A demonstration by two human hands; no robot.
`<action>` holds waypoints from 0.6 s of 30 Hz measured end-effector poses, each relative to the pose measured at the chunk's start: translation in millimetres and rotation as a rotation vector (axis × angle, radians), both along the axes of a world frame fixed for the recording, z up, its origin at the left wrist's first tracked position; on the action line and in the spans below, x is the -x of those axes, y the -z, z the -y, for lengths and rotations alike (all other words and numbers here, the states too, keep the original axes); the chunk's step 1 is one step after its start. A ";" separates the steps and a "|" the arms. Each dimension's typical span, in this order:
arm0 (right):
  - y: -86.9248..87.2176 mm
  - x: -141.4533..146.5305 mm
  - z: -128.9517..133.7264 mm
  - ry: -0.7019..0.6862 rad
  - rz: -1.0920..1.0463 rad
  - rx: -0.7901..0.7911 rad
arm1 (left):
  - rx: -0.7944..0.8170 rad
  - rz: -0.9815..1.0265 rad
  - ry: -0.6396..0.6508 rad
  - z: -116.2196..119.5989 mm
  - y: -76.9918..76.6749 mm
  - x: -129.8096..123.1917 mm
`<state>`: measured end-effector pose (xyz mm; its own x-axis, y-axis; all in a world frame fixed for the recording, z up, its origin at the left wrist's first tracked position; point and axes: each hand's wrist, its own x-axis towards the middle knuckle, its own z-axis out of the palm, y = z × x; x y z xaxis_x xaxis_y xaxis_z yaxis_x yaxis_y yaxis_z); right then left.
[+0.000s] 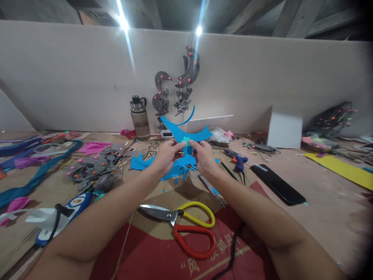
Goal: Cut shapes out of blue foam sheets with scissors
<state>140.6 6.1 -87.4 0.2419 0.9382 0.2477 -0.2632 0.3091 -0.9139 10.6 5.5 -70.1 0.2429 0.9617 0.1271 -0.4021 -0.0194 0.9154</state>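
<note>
Both hands are raised over the middle of the table, thumbs nearly meeting. Between them is a curved blue felt piece (192,136), with a small green star (185,140) at the thumb tips. My left hand (166,155) pinches the piece from the left; my right hand (205,156) pinches it from the right. More cut blue felt (142,162) lies beneath and behind the hands. Nearer to me, scissors with one yellow and one red handle (194,242) rest with their handles spread on the red and brown cardboard (151,256).
A bottle (141,122) stands behind on the left, near grey felt pieces (94,165). To the right lie a glue gun (237,158), a black phone (278,183) and yellow felt (342,170). Grey moon-shaped ornaments (190,70) hang on the white partition (87,77).
</note>
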 end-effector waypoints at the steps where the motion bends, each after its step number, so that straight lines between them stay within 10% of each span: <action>1: -0.6 0.5 1.6 0.008 0.006 -0.005 | 0.013 0.005 0.003 0.8 -0.4 -0.9; 12: -20.6 3.0 12.4 -0.121 0.176 0.033 | 0.070 0.112 -0.175 -18.3 -24.6 22.6; 18: -29.5 -8.5 85.2 -0.574 1.052 -0.057 | 0.045 0.136 -0.343 -44.2 -22.8 49.4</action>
<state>149.0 -79.1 -57.9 -0.5543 0.8239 0.1178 0.4914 0.4383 -0.7526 -38.8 49.7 -47.4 -0.1106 0.9896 0.0916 -0.4970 -0.1349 0.8572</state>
